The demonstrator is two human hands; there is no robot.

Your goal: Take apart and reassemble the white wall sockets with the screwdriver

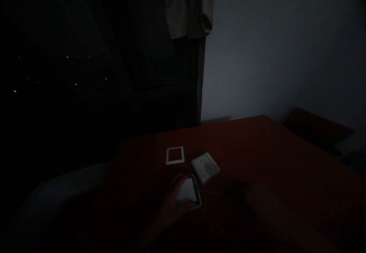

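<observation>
My left hand (170, 204) grips a white wall switch (187, 192) by its left side, with the fingers over the top edge and the thumb along the bottom. The thin metal shaft of a screwdriver (210, 191) reaches from the right to the switch's right edge, its tip at or very near the frame. My right hand (250, 196) is closed around the handle end, which is mostly lost in the dark. Just beyond the switch lies a white socket panel (206, 168), face up and slightly turned. To its left rests an empty square white cover frame (175, 162).
All of this is on a reddish-brown table (240, 142) whose far edge meets a pale wall (271, 55). A dark window is at the left, and a piece of cloth (188, 9) hangs beside it. Another brown surface (317, 127) stands at the right. The light is very dim.
</observation>
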